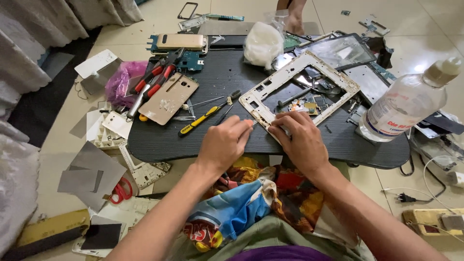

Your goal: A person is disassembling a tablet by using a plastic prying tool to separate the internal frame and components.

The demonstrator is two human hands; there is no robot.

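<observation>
My left hand [223,141] is closed around a small tool with a reddish-orange tip [248,123], which points at the near corner of a cream tablet frame [270,83]. That frame lies on a dark low table [217,77]. My right hand [300,140] rests on the frame's near edge, fingers pressing it down. Inside the frame's opening lie small circuit parts [305,104] and a dark screwdriver [293,97]. A yellow-handled screwdriver [200,121] lies just left of my left hand.
Red-handled pliers [152,82], a gold back cover [167,98], a phone [182,41], a white-filled plastic bag [262,43] and a glass panel [338,50] crowd the table. A clear bottle [408,101] stands at right. Grey sheets [92,174], red scissors [121,190] and a power strip [430,220] lie on the floor.
</observation>
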